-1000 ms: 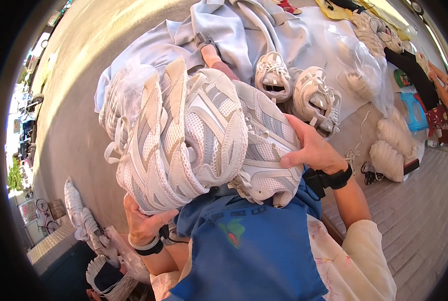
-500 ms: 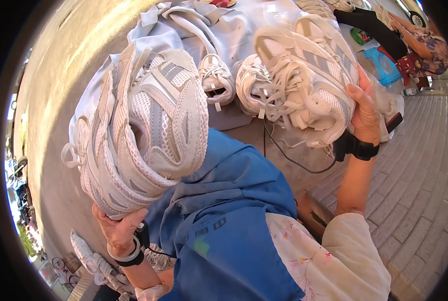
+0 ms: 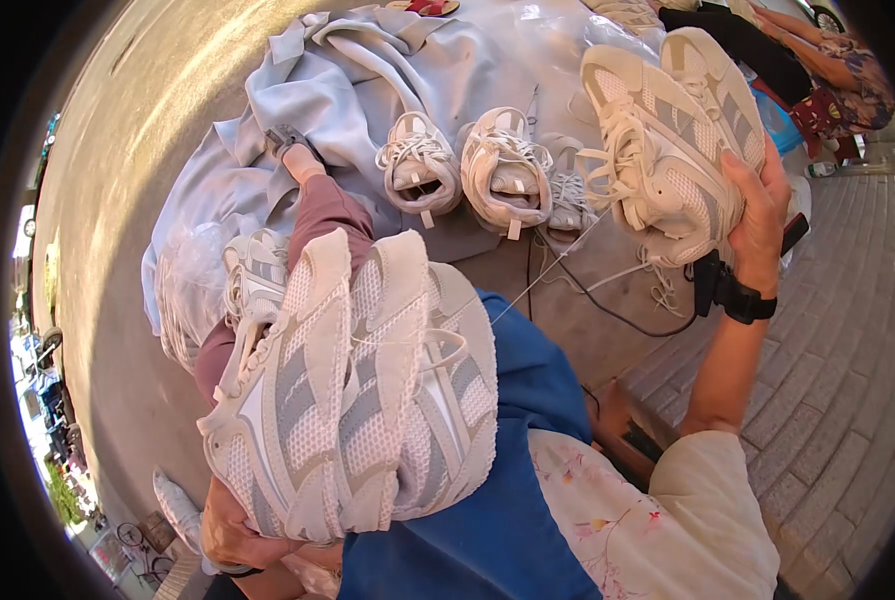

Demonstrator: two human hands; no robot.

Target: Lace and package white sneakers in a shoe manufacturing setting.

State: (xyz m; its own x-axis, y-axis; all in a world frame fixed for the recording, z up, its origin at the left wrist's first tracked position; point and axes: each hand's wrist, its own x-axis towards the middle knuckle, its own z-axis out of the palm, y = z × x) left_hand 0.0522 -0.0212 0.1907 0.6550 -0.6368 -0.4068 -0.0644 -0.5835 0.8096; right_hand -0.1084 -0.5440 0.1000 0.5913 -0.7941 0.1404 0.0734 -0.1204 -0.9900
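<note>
While a pair of pale mesh sneakers (image 3: 352, 400) is gripped from below by the left hand (image 3: 232, 525), toes pointing away, a second pair (image 3: 667, 140) is clasped in the closed right hand (image 3: 757, 205), up and right of the first.

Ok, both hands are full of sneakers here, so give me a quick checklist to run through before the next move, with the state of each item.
1. Left hand holds its sneakers: ok, it grips a bunch of white sneakers from below.
2. Right hand holds its sneakers: ok, the palm cups a second pair from the side.
3. The two bunches are apart: ok, open space lies between them.
4. Laces tidy: not ok, loose laces hang from the right-hand pair.
5. Ground ahead free: not ok, more sneakers sit on the grey cloth.
6. How many sneakers the left hand holds: cannot tell, they overlap.
</note>
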